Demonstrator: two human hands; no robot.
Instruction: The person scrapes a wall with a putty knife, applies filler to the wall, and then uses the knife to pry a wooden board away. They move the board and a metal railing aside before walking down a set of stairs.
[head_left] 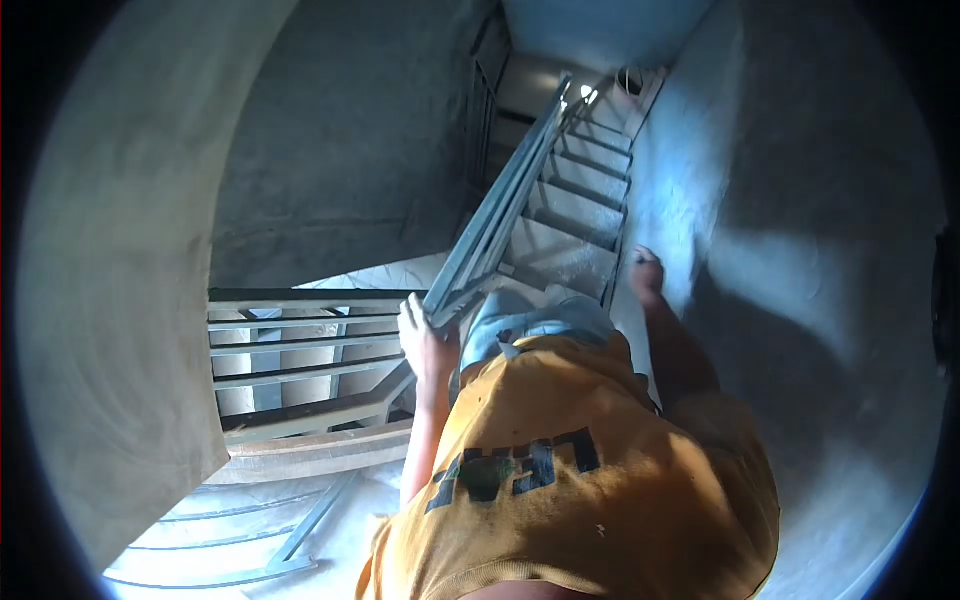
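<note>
My left hand (428,338) is on the metal stair railing (490,215) at its lower corner, where the sloped rail meets the level one. Its fingers wrap over the rail. My right hand (648,272) hangs beside the plastered wall (690,150) on the right, over the edge of the stairs. The fingers of that hand are curled in and nothing shows in them. Between my hands are my orange shirt (560,450) and light blue trousers (540,318).
Concrete steps (570,210) run down ahead between railing and wall. A bucket-like container (629,84) stands near their far end. At left, level railing bars (310,344) guard an opening with another flight below.
</note>
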